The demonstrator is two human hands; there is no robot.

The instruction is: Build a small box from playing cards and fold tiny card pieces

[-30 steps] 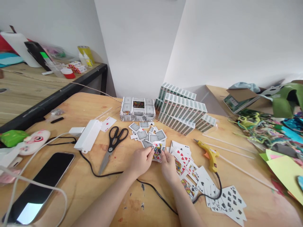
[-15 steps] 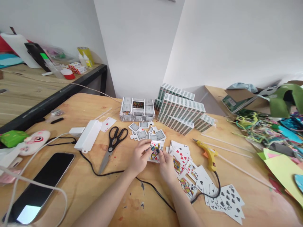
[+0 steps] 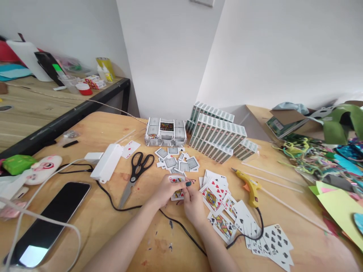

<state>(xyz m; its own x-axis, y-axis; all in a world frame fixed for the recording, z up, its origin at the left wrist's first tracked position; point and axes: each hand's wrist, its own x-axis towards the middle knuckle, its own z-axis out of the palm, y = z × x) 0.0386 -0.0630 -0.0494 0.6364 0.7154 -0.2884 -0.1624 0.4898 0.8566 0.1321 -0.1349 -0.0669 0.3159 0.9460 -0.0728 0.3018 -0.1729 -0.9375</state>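
Note:
Both hands meet over the table, just in front of a loose pile of cut, mostly face-down card pieces (image 3: 170, 163). My left hand (image 3: 168, 190) is closed on a face-up playing card (image 3: 177, 193) with a red corner mark. The fingers of my right hand (image 3: 193, 200) are pressed together at the card's right edge. Face-up cards (image 3: 212, 196) lie fanned to the right, with spade cards (image 3: 276, 241) nearer the front. Behind the pile stands a box covered in cards (image 3: 166, 132).
Black-handled scissors (image 3: 136, 172), a white power strip (image 3: 107, 162) and a phone (image 3: 48, 223) lie left. A yellow glue gun (image 3: 249, 185) rests right, its black cord crossing under my arms. Stacked card boxes (image 3: 217, 132) stand behind. Pipe cleaners (image 3: 300, 155) are far right.
Both hands have shifted slightly left and closer together. The held card has moved left with them and is now more covered by the fingers. The view has shifted slightly.

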